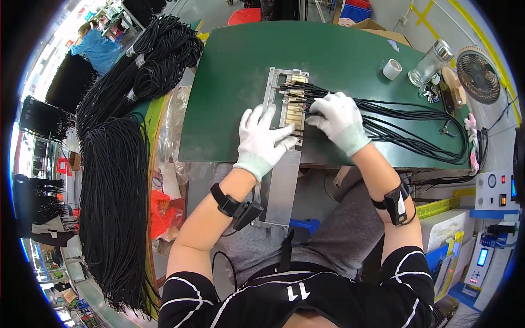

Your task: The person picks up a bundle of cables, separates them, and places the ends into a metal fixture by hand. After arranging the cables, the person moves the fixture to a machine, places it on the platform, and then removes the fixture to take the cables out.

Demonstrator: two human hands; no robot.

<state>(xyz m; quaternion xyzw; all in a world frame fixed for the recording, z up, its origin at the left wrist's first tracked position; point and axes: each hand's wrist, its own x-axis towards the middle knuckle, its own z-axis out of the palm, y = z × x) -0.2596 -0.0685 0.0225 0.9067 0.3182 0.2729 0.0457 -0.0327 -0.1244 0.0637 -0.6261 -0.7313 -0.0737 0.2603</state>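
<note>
Two great bundles of black cords (117, 180) are hanging and lying at the far left, matte and stringy, beside crumpled clear plastic wrap (174, 128) and a red bag (162, 210); the green tabletop (229, 93) is curving away to the right. The left hand (262, 139), in a white knit glove, is lying flat with fingers spread on the long grey metal fixture plate (280, 186), its grip wide and holding nothing; a black wrist strap (229, 205) is sitting on that forearm. Brass-coloured clamp blocks (295, 109) are lining the plate's upper part; black cables (415, 128) are running from them rightwards in a loop. The right hand (339, 120), also white-gloved, is pressing down on the cable ends at the blocks; I cannot tell whether its grip is closed on one. Further right, one white tape roll (391, 69), one clear glass jar (431, 63) with a metal lid and one small round fan (478, 75) are standing on the tabletop; a yellow ridged tray (437, 208) is sitting below its edge.
</note>
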